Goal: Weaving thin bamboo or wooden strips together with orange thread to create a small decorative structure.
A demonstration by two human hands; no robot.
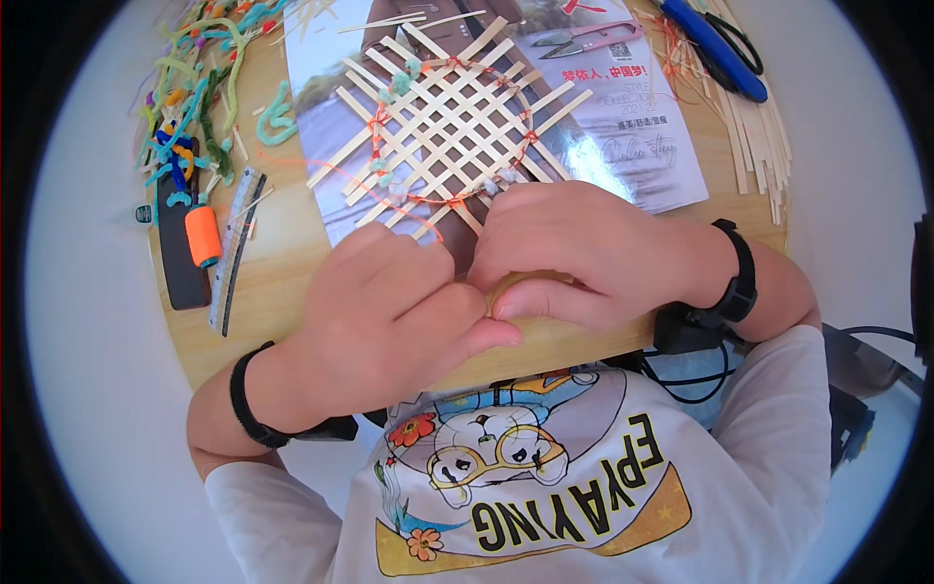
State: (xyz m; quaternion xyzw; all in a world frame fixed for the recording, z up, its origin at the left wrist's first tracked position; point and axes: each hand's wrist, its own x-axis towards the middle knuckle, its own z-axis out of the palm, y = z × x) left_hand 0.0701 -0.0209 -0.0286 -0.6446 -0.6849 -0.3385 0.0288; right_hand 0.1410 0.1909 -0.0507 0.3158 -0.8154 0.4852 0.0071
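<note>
Both hands together at the near edge of the wood-top table, just below a woven lattice point(454, 131) of pale flat sticks. Left hand point(384, 297): fingers curled in, thumb pointing toward the right hand, knuckles close to the lattice's lower stick ends; inside of grip hidden, can't tell if it has hold of anything. Right hand point(574, 243): fingers bent over, thumb tucked under, nearly closed around a thin tan curved strip point(518, 279), which shows between thumb and fingers; its far end runs toward the left fingertips, contact there unclear. Lattice lies flat on a glossy magazine point(671, 170), sticks crossing diagonally, a ring tied around its middle with orange thread point(362, 179), fuzzy pale tufts on the ring. Thread trails left past the magazine's edge. Pink snips point(593, 39) on the magazine, upper right; blue-handled tool point(718, 47) beyond, next to loose pale sticks point(757, 146). Left side: tangled coloured fuzzy stems point(199, 92), orange spool point(202, 236) on a dark flat strip-like object point(181, 248), ruler point(236, 255) just beside. Black bands on both wrists; white printed shirt point(545, 487) below.
</note>
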